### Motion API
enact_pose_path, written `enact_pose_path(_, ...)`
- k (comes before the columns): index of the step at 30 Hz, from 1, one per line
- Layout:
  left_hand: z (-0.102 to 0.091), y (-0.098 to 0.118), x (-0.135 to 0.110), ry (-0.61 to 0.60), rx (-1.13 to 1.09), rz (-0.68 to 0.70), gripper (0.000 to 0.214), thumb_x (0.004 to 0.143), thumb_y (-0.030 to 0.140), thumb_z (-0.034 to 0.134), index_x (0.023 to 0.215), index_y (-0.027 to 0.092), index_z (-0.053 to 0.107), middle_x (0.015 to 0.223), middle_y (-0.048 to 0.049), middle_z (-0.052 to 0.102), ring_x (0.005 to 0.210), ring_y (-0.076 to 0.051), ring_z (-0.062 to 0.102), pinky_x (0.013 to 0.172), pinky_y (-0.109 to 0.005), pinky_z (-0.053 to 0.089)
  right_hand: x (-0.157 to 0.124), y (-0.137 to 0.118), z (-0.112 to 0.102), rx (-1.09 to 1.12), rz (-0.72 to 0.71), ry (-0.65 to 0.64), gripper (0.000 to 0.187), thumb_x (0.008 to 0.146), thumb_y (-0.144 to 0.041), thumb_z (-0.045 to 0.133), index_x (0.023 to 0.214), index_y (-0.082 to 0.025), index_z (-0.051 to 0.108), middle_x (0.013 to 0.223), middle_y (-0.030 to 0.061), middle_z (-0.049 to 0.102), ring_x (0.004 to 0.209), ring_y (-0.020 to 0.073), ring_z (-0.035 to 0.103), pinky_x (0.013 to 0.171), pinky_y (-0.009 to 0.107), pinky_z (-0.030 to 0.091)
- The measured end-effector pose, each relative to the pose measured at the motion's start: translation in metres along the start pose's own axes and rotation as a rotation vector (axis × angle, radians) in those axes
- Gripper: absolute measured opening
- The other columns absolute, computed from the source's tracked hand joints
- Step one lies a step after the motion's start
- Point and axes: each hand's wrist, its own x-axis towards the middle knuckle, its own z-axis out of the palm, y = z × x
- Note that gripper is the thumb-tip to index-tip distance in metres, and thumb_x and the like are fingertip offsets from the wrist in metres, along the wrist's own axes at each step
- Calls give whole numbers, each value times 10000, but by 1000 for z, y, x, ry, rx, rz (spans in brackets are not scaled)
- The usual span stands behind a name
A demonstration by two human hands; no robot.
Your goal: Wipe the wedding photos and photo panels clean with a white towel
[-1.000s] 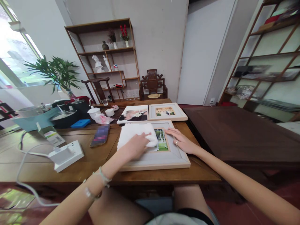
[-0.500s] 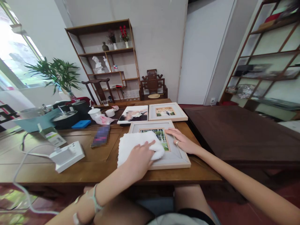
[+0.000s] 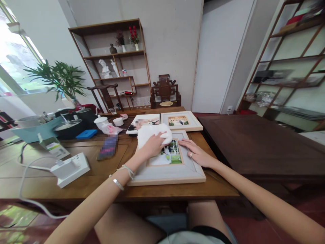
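A framed picture with a pale wooden edge lies flat near the table's front. My left hand grips a white cloth and presses it on the upper left part of that frame. The cloth hides the frame's far left corner. Resting flat on the frame's right side is my right hand, its fingers stretched out and holding nothing. Behind lie a second framed picture on the right and a photo panel on the left, which the cloth partly overlaps.
On the wooden table to the left are a white power strip, an opened small box, a blue box, a pixelated purple item and a white teapot. A dark lower table stands at the right.
My left hand has moved the cloth up and away across the frame, uncovering its lower left part and more of the photo. The right hand stays in place.
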Motion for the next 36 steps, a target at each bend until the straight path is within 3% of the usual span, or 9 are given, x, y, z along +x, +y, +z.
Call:
enact_pose_path(4,-7,21,-13,-93,-19,75,231,924,273,445,953,149,638,1160,-135,624,1076,-263,579,879,-361,449,0,0,1,-2,31,-1,539,811,-182,427,1349,-214,437,1423,99,424,1362,267,276,1107,529,223)
enact_pose_path(8,-33,57,-57,-159,-59,183,328,946,367,393,910,156,641,952,-108,679,895,-244,644,807,-339,475,-1,-1,2,-11,19,7,531,823,-192,417,1353,-209,439,1421,101,427,1364,268,271,1110,535,219)
enact_pose_path(11,-53,83,-89,-193,-65,203,268,943,271,397,910,154,635,1116,-132,635,925,-260,635,797,-368,482,-1,-3,1,-12,22,13,529,833,-197,402,1359,-229,438,1420,85,430,1359,262,284,1110,529,232)
enact_pose_path(14,-61,95,-100,-212,-107,186,264,946,260,387,942,165,633,1239,-129,576,978,-275,624,815,-407,494,0,-3,1,-8,14,12,529,839,-197,402,1365,-243,433,1412,78,440,1357,261,290,1111,533,230)
enact_pose_path(18,-42,90,-81,-179,-79,123,232,921,231,433,1019,139,623,1354,-155,475,1051,-309,597,838,-447,500,-1,0,2,-4,-1,21,497,865,-231,399,1360,-252,436,1411,76,442,1357,260,290,1109,536,228)
enact_pose_path(23,-9,63,-40,-49,39,19,231,882,187,499,1073,135,619,1426,-151,395,1249,-341,438,942,-483,437,-1,5,3,0,-20,33,471,883,-305,412,1345,-221,449,1416,103,434,1354,269,292,1103,528,239)
enact_pose_path(29,-1,27,8,53,38,-8,274,896,87,397,1082,48,594,1465,-227,283,1331,-378,300,993,-524,353,-1,5,1,-15,-25,9,475,885,-318,396,1345,-209,444,1389,124,452,1353,278,285,1097,532,241)
enact_pose_path(32,-1,26,30,56,1,110,275,941,173,378,1100,113,594,1437,-148,375,1349,-302,293,1033,-432,329,-2,4,0,-20,-41,-1,478,879,-313,403,1339,-195,448,1388,131,446,1350,284,284,1103,528,229)
enact_pose_path(36,0,31,48,8,-51,231,317,977,291,336,1051,169,618,1200,-67,613,1149,-195,526,955,-278,392,-2,4,-1,-27,-37,7,469,867,-295,413,1323,-198,459,1392,124,434,1344,289,291,1108,526,215)
